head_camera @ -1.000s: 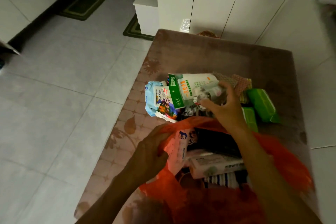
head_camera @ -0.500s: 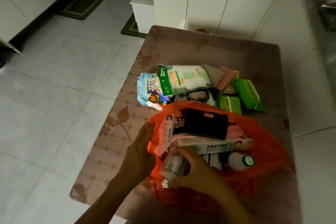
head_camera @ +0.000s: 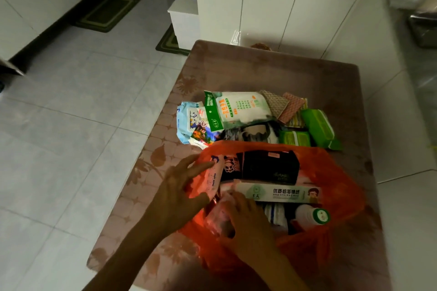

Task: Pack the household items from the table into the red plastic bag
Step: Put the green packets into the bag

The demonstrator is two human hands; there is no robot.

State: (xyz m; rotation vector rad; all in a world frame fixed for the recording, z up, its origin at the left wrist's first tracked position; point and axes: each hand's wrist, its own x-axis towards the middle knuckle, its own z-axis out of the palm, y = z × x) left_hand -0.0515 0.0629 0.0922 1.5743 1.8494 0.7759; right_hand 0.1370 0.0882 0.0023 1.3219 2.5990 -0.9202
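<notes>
The red plastic bag [head_camera: 335,172] lies open on the near part of the brown table [head_camera: 236,66]. Inside it I see a black pack [head_camera: 269,168], a long white box [head_camera: 279,194], a white bottle with a green cap [head_camera: 312,216] and a pink baby-wipes pack [head_camera: 214,175]. My left hand [head_camera: 182,186] grips the bag's left rim against the pink pack. My right hand [head_camera: 246,217] is inside the bag, closed over a small clear bottle [head_camera: 218,216] that it mostly hides. Beyond the bag lie a white-and-green pack [head_camera: 236,110], a blue wipes pack [head_camera: 191,123], two green packs [head_camera: 319,127] and scouring pads [head_camera: 283,105].
White cabinets [head_camera: 283,7] stand right behind the table's far edge. The tiled floor [head_camera: 82,125] drops away on the left, with dark mats [head_camera: 106,10] by the far wall. A dark crumpled item [head_camera: 253,132] sits between the pile and the bag.
My right hand took the small bottle from the pile, carried it back into the bag and has pushed it lower on the left side. My left hand kept hold of the rim.
</notes>
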